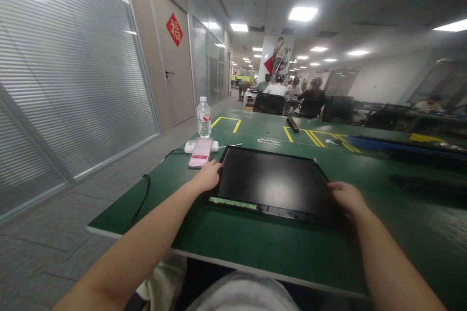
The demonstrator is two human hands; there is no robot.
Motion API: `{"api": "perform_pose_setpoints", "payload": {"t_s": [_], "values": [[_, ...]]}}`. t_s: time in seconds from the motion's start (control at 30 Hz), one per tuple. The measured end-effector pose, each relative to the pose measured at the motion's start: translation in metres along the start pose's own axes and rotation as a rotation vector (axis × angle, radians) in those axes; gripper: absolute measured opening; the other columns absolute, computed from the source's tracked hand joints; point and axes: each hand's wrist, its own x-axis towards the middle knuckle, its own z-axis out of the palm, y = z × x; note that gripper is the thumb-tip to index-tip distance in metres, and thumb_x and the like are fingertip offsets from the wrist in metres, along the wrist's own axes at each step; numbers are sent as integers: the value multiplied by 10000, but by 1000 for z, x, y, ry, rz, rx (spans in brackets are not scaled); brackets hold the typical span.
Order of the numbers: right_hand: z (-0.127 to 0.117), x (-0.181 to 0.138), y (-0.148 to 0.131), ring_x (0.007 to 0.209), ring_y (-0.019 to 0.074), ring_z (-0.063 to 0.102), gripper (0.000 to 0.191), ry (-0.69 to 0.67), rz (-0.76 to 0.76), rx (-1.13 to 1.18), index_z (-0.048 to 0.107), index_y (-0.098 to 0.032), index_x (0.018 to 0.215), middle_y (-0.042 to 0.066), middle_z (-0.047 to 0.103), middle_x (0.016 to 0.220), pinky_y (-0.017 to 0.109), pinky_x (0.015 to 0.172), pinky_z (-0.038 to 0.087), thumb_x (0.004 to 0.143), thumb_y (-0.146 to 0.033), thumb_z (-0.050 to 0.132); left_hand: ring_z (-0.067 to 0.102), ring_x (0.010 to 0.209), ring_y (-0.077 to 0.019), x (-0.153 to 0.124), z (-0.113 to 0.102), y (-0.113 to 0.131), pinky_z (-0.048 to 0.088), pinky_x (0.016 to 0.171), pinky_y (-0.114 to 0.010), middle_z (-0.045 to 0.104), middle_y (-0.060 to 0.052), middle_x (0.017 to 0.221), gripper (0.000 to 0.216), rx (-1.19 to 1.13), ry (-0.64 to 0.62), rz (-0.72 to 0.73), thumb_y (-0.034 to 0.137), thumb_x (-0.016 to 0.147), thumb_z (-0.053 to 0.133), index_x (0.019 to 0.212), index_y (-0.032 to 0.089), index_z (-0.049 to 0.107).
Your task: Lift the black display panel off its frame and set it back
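Note:
A flat black display panel (273, 180) lies before me, with a thin green circuit board strip (233, 202) along its near left edge. My left hand (208, 175) is closed on the panel's left edge, fingers curled over the frame. At the opposite side, my right hand (348, 197) grips the right edge with the thumb on top; its other fingers are hidden below. A phone (200, 154) with a pink and white screen lies just beyond my left hand, against a white power strip (215, 146).
The green table (226, 238) carries a water bottle (204, 117), a dark slotted bar (292, 124), yellow tape marks (314, 138) and a blue tray (394, 146). A black cable (142, 199) hangs over the left edge. People sit farther back; one person stands on a ladder (280, 60).

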Motion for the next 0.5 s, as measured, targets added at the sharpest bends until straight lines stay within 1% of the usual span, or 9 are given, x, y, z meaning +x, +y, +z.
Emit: {"api": "perform_pose_setpoints", "payload": {"t_s": [0.1,0.2,0.3,0.43,0.5], "values": [[0,0,0,782,219,709,360,-3,29,5,802,-208,930,81,769,882,281,688,521,638,-144,602,584,1186,-336,-2,0,3,431,1036,-471,667,-199,1204,531,-23,-31,-13,43,800,425,1288,114,622],[0,0,0,865,228,713,418,-23,70,-1,791,-193,987,86,771,984,283,717,524,649,-109,560,608,1139,-317,-2,-2,4,469,971,-437,676,-185,1159,561,-49,-34,-78,48,816,412,1346,143,567],[1,0,2,890,232,714,407,-24,58,3,791,-198,970,83,771,989,282,720,525,647,-110,560,631,1101,-287,-2,-4,4,487,935,-401,675,-153,1160,531,-110,-24,-97,44,798,429,1285,184,587],[3,1,5,825,236,716,352,6,5,6,802,-229,908,77,773,897,292,689,528,632,-150,598,660,1015,-269,-3,-5,3,504,900,-408,702,-102,1083,488,-213,15,-99,27,767,440,1192,224,577],[4,1,6,790,237,714,341,10,-17,10,805,-241,897,73,768,849,299,679,530,624,-170,614,668,984,-253,-3,-6,4,516,889,-409,714,-71,1068,476,-330,40,-101,21,747,458,1156,246,549]]}}
